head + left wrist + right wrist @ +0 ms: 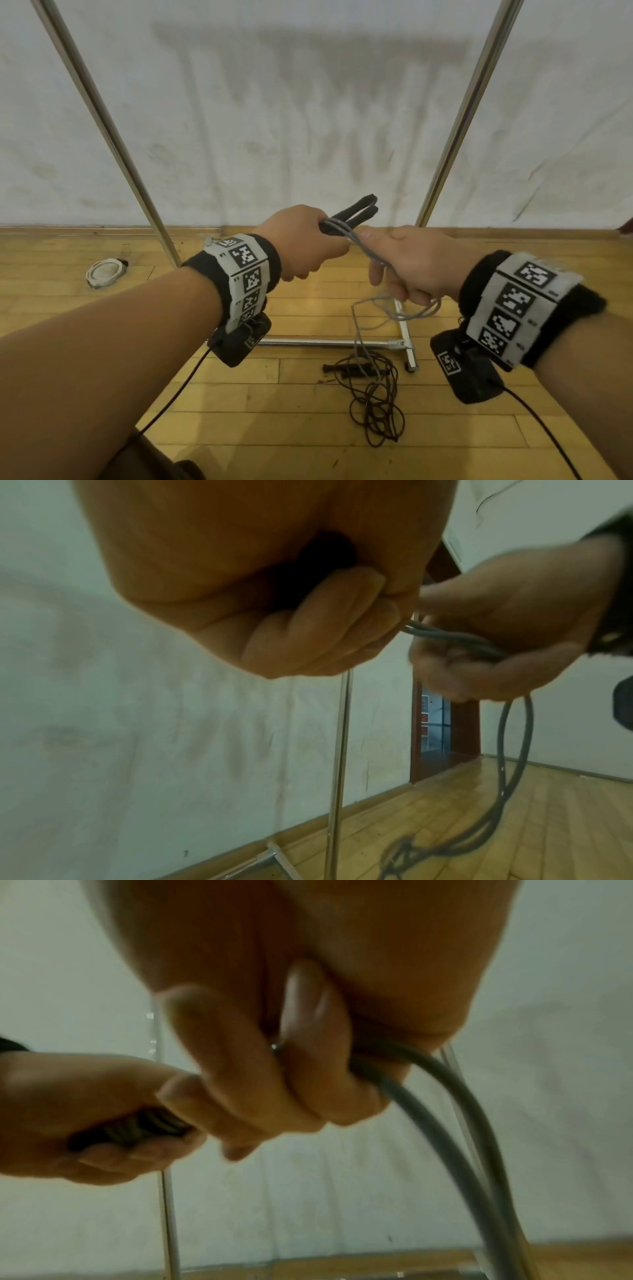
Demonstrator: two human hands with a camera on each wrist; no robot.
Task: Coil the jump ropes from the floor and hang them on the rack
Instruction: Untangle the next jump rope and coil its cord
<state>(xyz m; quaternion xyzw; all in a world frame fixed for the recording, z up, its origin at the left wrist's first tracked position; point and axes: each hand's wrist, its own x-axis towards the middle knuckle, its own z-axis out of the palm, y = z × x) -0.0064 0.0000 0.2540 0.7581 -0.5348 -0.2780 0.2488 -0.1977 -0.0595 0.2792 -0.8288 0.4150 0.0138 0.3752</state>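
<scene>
The grey jump rope (346, 236) is held in the air between both hands, in front of the rack (455, 130). Its two black handles (356, 210) lie side by side and project forward out of the left hand (301, 243), whose fingers (329, 631) are curled tightly round them. Several grey strands leave that fist and pass straight into the right hand (411, 263), which sits just beside the left. The right hand's fingers (301, 1085) are closed round the strands (a gathered bundle, count not readable). Below the right hand the cord hangs in a loose loop and trails down to the wooden floor (239, 428).

A second rope, dark (373, 404), lies uncoiled in a tangled pile on the floor, near the rack's base bar (325, 342), with its handles at the pile's upper end. The rack's two metal uprights rise left and right against a white wall (308, 102). A white ring-shaped object (104, 272) lies on the floor to the left, well apart from both ropes.
</scene>
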